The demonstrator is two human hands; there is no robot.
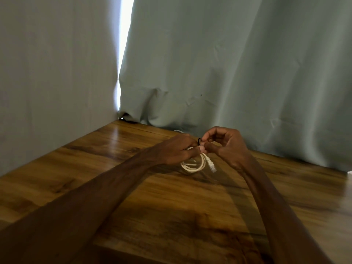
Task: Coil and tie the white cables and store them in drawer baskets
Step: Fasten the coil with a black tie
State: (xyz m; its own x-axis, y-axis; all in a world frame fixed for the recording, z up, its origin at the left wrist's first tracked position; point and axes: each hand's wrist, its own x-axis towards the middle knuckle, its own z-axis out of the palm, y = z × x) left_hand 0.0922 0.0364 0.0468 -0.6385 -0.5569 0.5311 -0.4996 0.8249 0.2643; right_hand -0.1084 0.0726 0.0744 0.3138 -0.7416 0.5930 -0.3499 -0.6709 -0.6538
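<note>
Pale grey-green fabric curtains hang behind and to the left, with a bright slit of daylight between two panels. Below them runs the glossy, wood-grain brown worktop, which fills the lower half of the view; no drawer or basket shows anywhere in it.

Both bare forearms reach out over the worktop and meet near its far edge. The left hand is closed around the top of a coiled white cable, a small bundle of several loops that hangs below the fingers, close above the wood; whether its bottom touches the surface cannot be told. A clear plastic plug connector dangles at the right side of the coil. The right hand has thumb and forefinger pinched on a small black band, probably an elastic tie, held right at the top of the coil where the two hands touch. Behind the left hand, a thin pale loop lies at the foot of the curtain, perhaps another cable, though too little shows to be sure.

The step in hand looks like the tying one: the coil is formed and the band is being brought to it. The next move seems to call for stretching the band over the gathered loops while the left hand keeps them bunched, so the turns do not spring apart.
</note>
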